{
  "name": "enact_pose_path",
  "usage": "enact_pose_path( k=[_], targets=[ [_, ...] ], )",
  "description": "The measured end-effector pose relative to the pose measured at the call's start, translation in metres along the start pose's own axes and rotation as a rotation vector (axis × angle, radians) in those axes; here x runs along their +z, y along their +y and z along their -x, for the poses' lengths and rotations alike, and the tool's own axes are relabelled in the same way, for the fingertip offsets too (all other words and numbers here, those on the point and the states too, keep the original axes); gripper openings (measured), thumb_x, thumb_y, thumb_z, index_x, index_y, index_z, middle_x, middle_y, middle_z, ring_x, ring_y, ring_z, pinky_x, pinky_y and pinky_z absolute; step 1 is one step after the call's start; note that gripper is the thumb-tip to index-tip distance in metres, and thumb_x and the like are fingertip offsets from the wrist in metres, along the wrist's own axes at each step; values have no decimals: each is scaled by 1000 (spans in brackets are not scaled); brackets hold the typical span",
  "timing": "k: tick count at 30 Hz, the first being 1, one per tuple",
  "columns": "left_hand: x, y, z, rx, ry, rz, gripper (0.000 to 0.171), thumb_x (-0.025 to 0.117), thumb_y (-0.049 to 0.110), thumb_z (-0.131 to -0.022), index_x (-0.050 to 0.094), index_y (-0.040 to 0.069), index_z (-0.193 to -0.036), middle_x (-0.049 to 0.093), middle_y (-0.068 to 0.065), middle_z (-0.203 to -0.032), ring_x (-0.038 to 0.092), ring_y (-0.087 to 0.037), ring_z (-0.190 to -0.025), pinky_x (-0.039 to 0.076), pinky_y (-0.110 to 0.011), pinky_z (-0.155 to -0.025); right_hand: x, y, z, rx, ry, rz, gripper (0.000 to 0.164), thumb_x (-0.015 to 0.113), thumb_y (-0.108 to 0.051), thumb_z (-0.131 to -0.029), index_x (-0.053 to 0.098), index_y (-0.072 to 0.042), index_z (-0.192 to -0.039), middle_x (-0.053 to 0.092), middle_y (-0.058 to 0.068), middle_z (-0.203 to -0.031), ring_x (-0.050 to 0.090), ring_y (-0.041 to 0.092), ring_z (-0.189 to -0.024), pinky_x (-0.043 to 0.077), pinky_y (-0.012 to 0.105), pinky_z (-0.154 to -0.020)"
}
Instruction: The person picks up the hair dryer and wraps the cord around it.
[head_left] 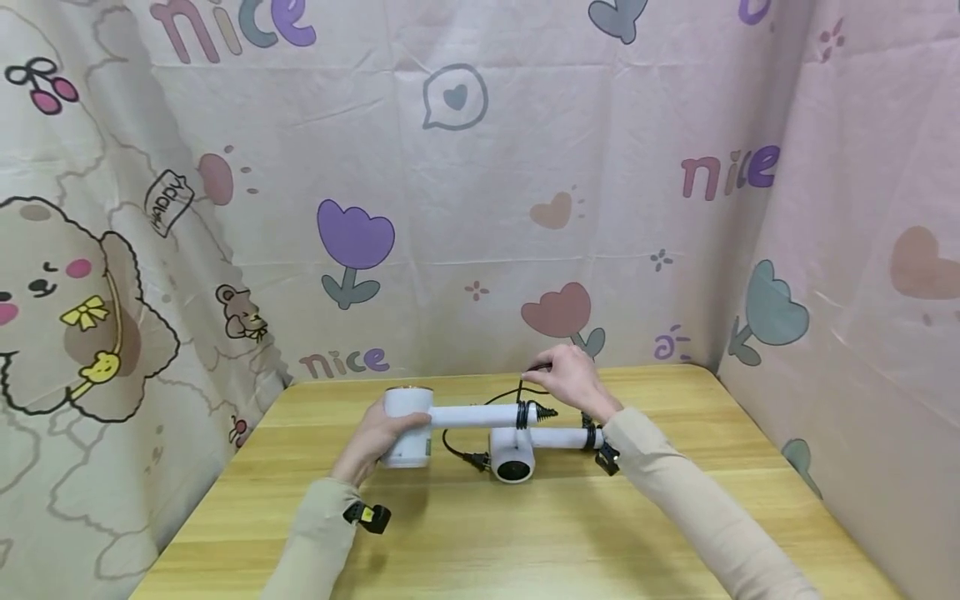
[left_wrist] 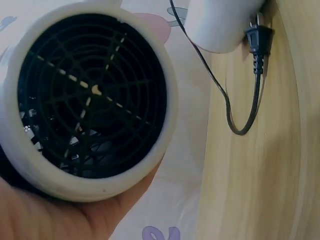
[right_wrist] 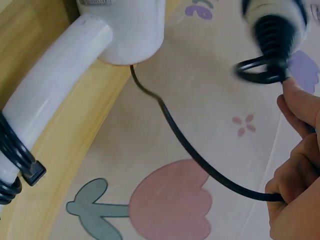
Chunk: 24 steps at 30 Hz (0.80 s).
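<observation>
My left hand point(head_left: 369, 440) grips a white hair dryer point(head_left: 411, 437) by its barrel, above the table. In the left wrist view, the dark round grille point(left_wrist: 95, 92) of that dryer faces the camera. Its handle point(head_left: 476, 416) points right, with black cord point(head_left: 522, 415) wound near the end. Just beyond that end, my right hand point(head_left: 572, 379) pinches the cord between thumb and fingers. A length of black cord point(right_wrist: 192, 152) also runs into the curled fingers in the right wrist view. Behind the held dryer lies a second white hair dryer point(head_left: 512, 460), partly covered by it.
The second dryer's handle has a bundled black cord point(right_wrist: 20, 160) around it. A two-pin plug point(head_left: 476, 459) lies beside its barrel on the wooden table point(head_left: 465, 542). Patterned cloth point(head_left: 450, 183) hangs behind the table and along both sides.
</observation>
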<state>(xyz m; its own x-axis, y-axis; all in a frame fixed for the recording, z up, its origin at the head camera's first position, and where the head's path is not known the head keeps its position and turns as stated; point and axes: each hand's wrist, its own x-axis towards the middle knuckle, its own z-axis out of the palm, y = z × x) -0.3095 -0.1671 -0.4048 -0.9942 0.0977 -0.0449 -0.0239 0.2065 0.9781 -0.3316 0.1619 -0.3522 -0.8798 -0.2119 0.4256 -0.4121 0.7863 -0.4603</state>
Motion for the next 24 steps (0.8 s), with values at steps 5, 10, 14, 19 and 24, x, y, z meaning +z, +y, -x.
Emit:
enact_pose_path(
  k=[5,10,14,19,24],
  targets=[
    [0,0,0,23,62,-66,77,81,33,-78,40,5,-137,57,-19,-117,63,-23,-86,59,-37,-68,3,-10,4,-6,13,43,12,77,-35,-82,79,-23,-85,75,-6,-83,63,6,-65,51,27,-59],
    [1,1,0,39,129,-60,77,81,33,-78,41,5,-137,57,-21,-117,63,-23,-85,60,-36,-67,0,-21,8,21,5,26,14,75,-32,-85,80,-20,-89,76,-4,-85,67,10,-71,53,30,-64],
    [3,4,0,49,191,-104,82,82,35,-77,38,3,-138,56,-21,-119,62,-26,-90,59,-35,-69,2,-29,10,59,-23,-4,18,70,-34,-89,80,-19,-90,74,-6,-77,62,8,-63,46,26,-55],
    [10,7,2,111,355,-189,90,84,38,-73,36,4,-141,57,-20,-116,61,-31,-95,58,-35,-72,8,-32,14,94,-15,-107,28,63,-29,-95,73,-14,-73,45,-6,-50,35,9,-45,26,23,-44],
    [23,8,4,292,537,-174,91,88,32,-69,38,8,-141,62,-19,-110,63,-34,-89,57,-38,-68,13,-36,17,97,-13,-225,32,52,-22,-100,67,-9,-75,32,-5,-49,26,9,-43,21,21,-43]
  ],
)
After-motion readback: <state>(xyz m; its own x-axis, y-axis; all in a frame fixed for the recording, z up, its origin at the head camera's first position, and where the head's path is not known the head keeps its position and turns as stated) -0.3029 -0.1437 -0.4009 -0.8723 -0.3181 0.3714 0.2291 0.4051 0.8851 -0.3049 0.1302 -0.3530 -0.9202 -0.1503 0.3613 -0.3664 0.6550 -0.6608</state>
